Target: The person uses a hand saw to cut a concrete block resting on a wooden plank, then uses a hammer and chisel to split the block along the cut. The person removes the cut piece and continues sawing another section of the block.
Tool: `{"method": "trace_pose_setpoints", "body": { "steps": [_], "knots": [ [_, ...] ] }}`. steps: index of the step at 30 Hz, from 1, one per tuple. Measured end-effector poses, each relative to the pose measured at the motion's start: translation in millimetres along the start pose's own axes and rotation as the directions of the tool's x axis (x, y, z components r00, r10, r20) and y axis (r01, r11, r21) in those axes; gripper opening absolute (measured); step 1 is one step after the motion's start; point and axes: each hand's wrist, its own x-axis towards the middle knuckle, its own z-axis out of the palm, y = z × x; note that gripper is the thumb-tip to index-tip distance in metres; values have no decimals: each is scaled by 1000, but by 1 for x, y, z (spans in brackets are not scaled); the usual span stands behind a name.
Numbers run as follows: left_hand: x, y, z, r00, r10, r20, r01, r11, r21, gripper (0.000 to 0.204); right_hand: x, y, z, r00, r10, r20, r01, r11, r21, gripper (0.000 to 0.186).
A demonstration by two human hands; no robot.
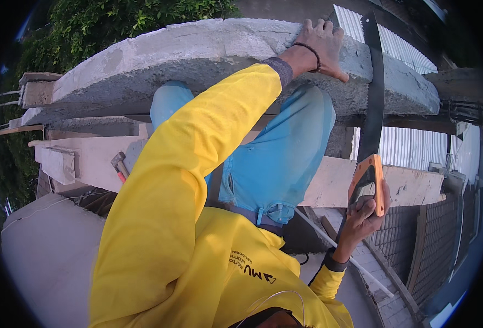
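Got saw (375,104) in right grip (360,218), closed round orange-rimmed handle (369,166), with thumb over it. Holding blade crosswise over right part of beam (170,52), with tip past far edge of beam and handle short of near edge, on the body side. Can't tell blade contact with the concrete.

Resting left grip (320,49) palm down on top of beam, left of blade. Not clamped: fingers spread and bent over beam's far edge, thumb stuck out toward blade, just beside it. Wearing dark bracelet (311,50) on left wrist.

Reaching left arm in yellow shirt (159,213) up to beam from the body side, over one thigh. Bending both knees, in blue jeans (293,136), up at beam's near side; can't tell if touching.

Seeing pale slab (323,183) on the body side of beam, running roughly along it, under saw handle. Also seeing red-handled hammer (119,161) by slab, well apart from beam, partly hidden by left sleeve. Past beam's left half, seeing green foliage (105,27). Past beam's right end, far side, seeing corrugated sheet (408,52), with more of it on near side.
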Motion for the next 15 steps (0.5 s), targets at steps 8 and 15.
{"method": "trace_pose_setpoints", "body": {
  "steps": [8, 15],
  "knots": [
    [2, -11, 0, 998, 34, -48, -33, 999, 9, 116, 64, 63, 17, 994, 22, 110, -10, 995, -102, 55],
    [-1, 1, 1, 999, -25, -30, 26, 999, 33, 118, -61, -3, -21, 994, -2, -111, 11, 997, 75, 65]
  ]
}}
